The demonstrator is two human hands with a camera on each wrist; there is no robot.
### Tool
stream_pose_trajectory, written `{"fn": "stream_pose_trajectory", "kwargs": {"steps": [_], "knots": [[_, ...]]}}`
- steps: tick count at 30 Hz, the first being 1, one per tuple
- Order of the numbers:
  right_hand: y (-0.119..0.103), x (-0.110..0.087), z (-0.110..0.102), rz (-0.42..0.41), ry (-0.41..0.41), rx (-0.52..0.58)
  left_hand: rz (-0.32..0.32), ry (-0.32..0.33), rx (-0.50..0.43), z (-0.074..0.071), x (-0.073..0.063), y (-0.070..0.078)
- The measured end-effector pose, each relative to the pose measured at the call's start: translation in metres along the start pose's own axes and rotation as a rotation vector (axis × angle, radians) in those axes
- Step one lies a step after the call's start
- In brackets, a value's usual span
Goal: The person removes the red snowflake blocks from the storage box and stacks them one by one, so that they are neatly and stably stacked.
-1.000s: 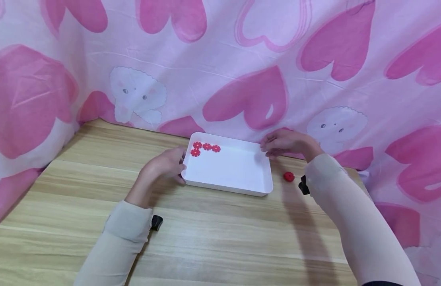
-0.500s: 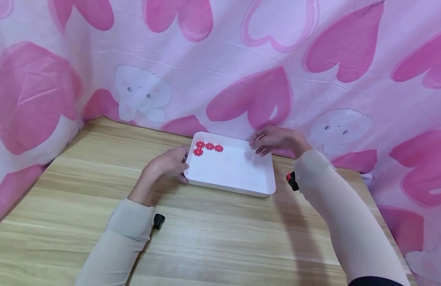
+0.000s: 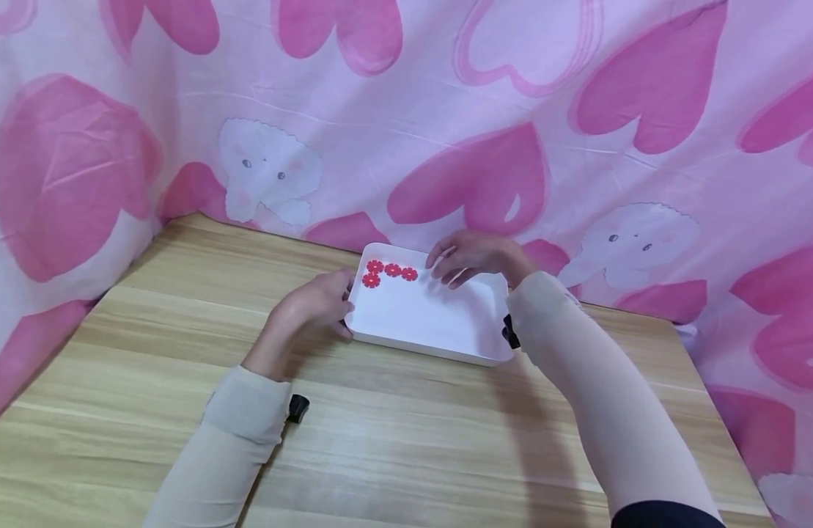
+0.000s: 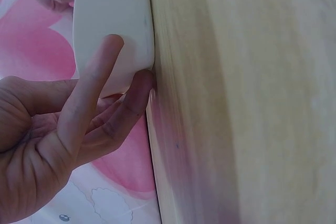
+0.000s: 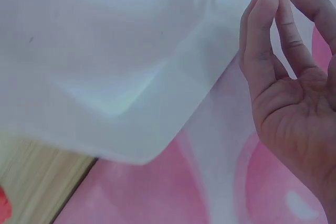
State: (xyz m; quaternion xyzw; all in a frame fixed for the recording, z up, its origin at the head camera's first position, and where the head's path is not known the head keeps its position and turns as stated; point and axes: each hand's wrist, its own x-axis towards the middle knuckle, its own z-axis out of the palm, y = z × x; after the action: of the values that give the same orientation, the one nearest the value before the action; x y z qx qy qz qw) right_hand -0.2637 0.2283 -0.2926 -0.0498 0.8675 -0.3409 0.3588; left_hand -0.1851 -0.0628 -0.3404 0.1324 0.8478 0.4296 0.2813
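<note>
A white shallow rectangular tray [image 3: 419,315] lies on the wooden table. My left hand [image 3: 320,301] grips its left end; in the left wrist view the hand's fingers [image 4: 97,87] lie along the outer wall and curl at the corner. Several red flower-shaped discs [image 3: 393,270] sit in the tray's back left corner, in a short row with one in front. My right hand [image 3: 472,257] is over the back part of the tray, fingers bent, fingertips close to the row's right end. In the right wrist view its fingertips nearly meet; I cannot tell whether a disc is between them.
A pink heart-print cloth [image 3: 353,132] hangs right behind the table's back edge. Wooden tabletop [image 3: 380,440] stretches in front of the tray. A red piece [image 5: 4,205] on the table shows at the right wrist view's edge; in the head view the right arm hides that spot.
My right hand has moved left from the tray's right back corner toward the red discs. The red piece on the table has become hidden behind the right forearm. My left hand keeps its hold.
</note>
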Motion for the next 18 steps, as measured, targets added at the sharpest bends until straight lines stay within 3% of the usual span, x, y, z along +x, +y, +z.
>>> {"fn": "stream_pose_trajectory", "kwargs": {"steps": [11,18], "knots": [[-0.027,0.032,0.021,0.011,-0.07,-0.04,-0.008,0.0,0.006,0.0,0.002,0.002],[-0.038,0.043,0.034,-0.024,-0.022,-0.052,-0.008,0.008,0.026,0.003,0.0,0.006]]}}
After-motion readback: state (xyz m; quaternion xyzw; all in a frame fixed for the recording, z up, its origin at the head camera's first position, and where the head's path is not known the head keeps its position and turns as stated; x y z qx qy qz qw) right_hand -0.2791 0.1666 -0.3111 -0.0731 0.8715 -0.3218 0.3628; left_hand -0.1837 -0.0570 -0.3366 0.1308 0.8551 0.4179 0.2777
